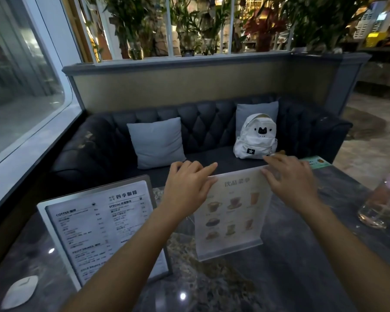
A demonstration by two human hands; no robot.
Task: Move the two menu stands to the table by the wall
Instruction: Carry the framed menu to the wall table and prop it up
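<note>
Picture menu stand [231, 216]: upright on the dark table [302, 266], straight ahead, top edge running left to right.
Left hand [187, 188]: fingers spread, at its top left corner, nothing gripped.
Right hand [289, 180]: spread, at the right corner.
Text menu stand [99, 230]: left, untouched, nearer the left arm.

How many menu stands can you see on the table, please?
2. A framed text stand sits at the left; a clear picture stand sits mid-table, with the left hand and right hand at its top edge.
</note>
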